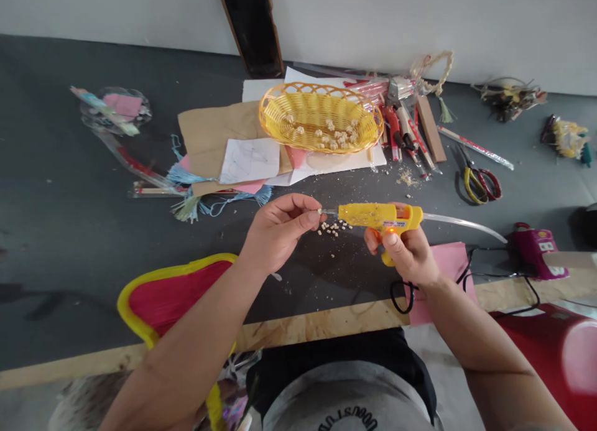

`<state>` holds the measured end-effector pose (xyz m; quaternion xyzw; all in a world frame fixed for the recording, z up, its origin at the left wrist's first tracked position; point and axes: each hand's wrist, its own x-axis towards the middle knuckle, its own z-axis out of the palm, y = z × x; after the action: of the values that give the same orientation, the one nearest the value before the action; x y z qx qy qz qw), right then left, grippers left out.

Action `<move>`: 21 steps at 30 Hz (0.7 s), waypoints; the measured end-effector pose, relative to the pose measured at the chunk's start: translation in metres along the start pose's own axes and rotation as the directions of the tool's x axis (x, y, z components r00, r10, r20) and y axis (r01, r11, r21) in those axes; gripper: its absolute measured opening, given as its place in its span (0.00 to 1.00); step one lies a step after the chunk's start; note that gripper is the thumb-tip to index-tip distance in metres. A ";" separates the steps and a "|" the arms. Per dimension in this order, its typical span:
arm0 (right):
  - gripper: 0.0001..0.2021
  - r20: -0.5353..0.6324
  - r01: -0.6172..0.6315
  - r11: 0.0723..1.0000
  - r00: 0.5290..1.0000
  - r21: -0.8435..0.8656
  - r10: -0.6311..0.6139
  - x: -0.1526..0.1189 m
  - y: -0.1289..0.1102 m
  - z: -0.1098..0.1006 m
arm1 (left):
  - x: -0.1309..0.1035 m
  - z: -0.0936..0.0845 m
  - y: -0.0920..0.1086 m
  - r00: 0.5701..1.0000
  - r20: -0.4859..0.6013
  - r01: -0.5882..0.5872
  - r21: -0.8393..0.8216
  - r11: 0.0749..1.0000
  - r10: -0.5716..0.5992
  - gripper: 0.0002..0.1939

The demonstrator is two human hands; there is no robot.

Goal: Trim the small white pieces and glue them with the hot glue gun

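Observation:
My right hand (410,257) grips a yellow hot glue gun (366,215) by its handle, with an orange light glowing on it. A clear glue stick (459,219) sticks out of its back end. Thumb and fingertips of my left hand (277,232) are pinched together on a small pale piece (319,211), right at the gun's nozzle (330,212). Just below the nozzle, several cut pale bits (332,227) lie scattered on the grey tabletop. Beyond my hands is a yellow woven basket (298,101) with small clusters of pale bits inside.
Scissors (482,181) and a pile of packaged sticks and tools (403,123) lie right of the basket. Brown paper (205,129) and blue tassels (186,173) are at left. A red and yellow padded shape (177,294) lies near my left forearm. A black cord (401,300) hangs below the gun.

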<state>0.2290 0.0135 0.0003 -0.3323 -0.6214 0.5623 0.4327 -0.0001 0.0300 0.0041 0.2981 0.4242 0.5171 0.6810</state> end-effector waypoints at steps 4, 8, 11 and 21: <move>0.12 -0.007 0.008 1.000 1.000 0.006 -0.008 0.000 0.001 0.000 | 0.000 0.000 0.000 1.000 0.002 0.007 -0.004 1.000 -0.007 0.13; 0.13 -0.013 0.003 1.000 1.000 0.008 -0.003 -0.001 0.002 -0.001 | 0.000 -0.001 -0.001 1.000 0.010 0.000 -0.009 1.000 0.000 0.13; 0.14 -0.036 -0.018 1.000 0.999 0.015 0.018 -0.001 0.001 0.000 | 0.000 -0.001 -0.001 1.000 0.012 -0.002 -0.012 1.000 0.002 0.13; 0.17 -0.067 -0.052 0.998 0.996 0.019 0.053 -0.001 0.000 0.002 | 0.000 -0.001 0.000 1.000 0.004 0.002 0.005 1.000 -0.002 0.13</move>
<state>0.2276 0.0122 0.0002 -0.3637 -0.5925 0.5673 0.4414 -0.0008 0.0300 0.0032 0.3006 0.4242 0.5149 0.6816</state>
